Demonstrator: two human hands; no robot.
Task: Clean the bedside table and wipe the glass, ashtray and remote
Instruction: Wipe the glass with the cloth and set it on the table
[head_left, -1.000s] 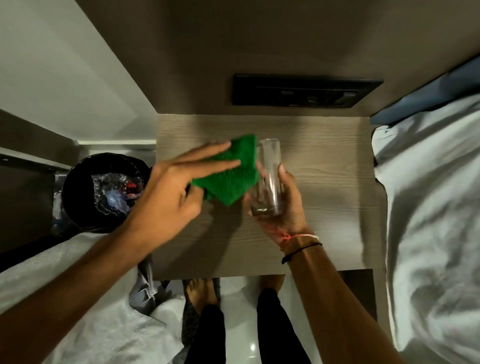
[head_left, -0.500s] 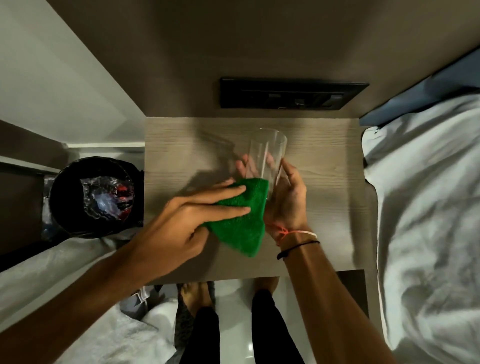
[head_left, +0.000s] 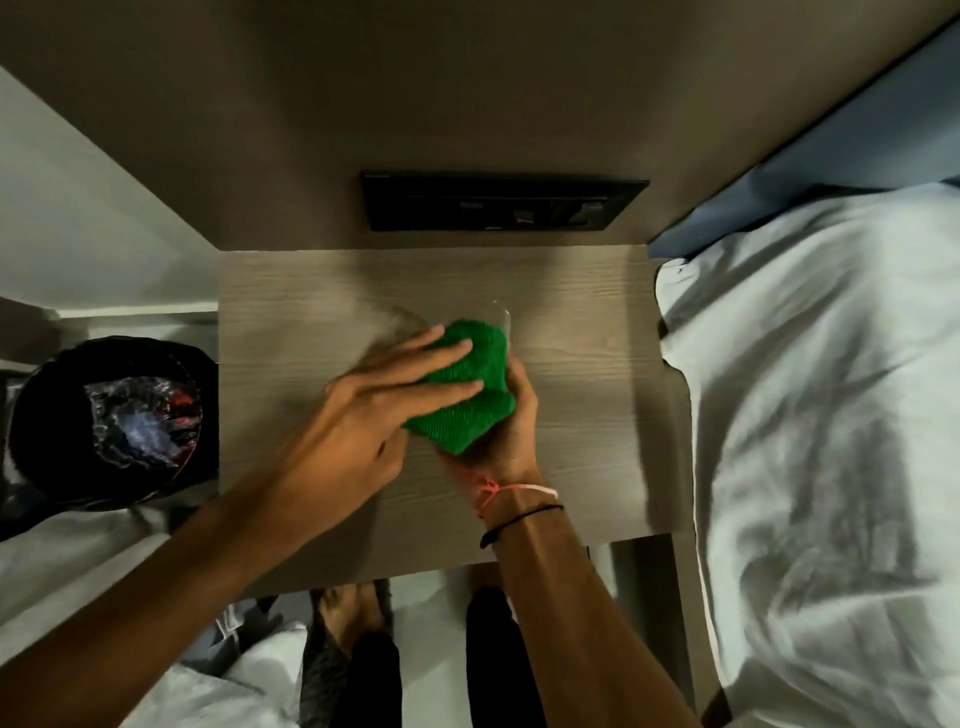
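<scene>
Over the wooden bedside table (head_left: 587, 395), my right hand (head_left: 511, 426) grips a clear drinking glass (head_left: 503, 318); only its rim shows past the cloth. A green cloth (head_left: 467, 387) is wrapped over most of the glass. My left hand (head_left: 363, 410) presses the cloth against the glass with its fingers stretched flat. No ashtray or remote is in view.
A black waste bin (head_left: 111, 421) with a crumpled wrapper inside stands left of the table. A bed with white sheets (head_left: 810, 415) borders the right side. A black switch panel (head_left: 501, 205) sits on the wall behind. My feet show below the table's front edge.
The cloth has gone from beside the glass to covering it. My left hand moved right and up over the glass, which my right hand has kept holding.
</scene>
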